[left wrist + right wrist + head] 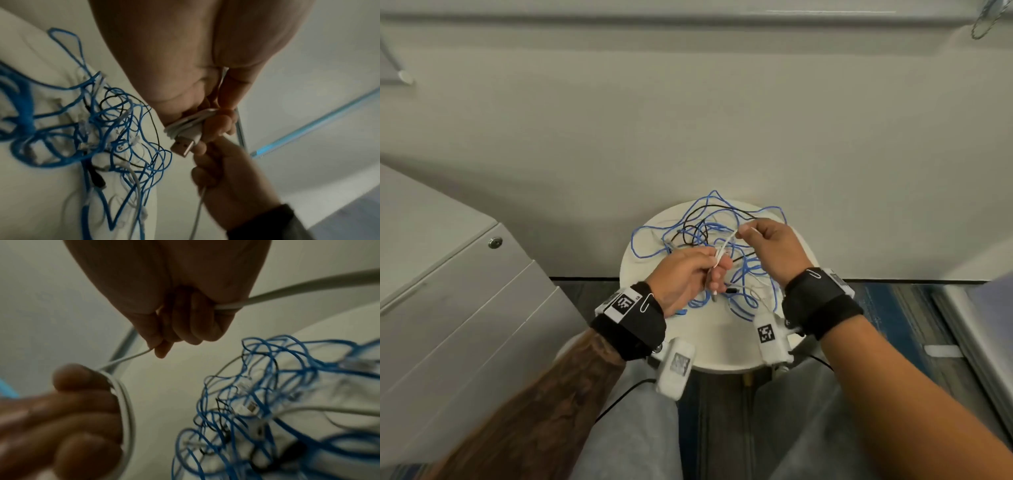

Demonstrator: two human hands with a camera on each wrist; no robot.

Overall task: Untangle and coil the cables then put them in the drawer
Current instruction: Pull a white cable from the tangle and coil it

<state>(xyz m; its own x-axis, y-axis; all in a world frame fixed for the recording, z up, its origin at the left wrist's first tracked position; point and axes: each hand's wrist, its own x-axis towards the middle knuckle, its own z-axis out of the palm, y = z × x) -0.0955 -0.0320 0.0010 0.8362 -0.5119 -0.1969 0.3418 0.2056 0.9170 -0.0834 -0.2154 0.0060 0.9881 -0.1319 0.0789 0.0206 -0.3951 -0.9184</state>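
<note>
Several cables are being handled above a round white worktop [709,353]. One white USB cable [185,125] is being wound into a small coil; it is judged to be light, limp and somewhat springy, so the gathered loops are best pinched together near the plug, where the turns cross. The coil is being gripped by the left hand [683,279], fingers curled round the loops, just above the worktop. The free run of the same cable is being pinched between thumb and forefinger of the right hand [770,248], the other fingers being clenched. Blue cables [748,274] and a thin black cable [693,217] are lying tangled on the worktop beneath both hands. A grey drawer cabinet [465,291] is standing left of the worktop.
</note>
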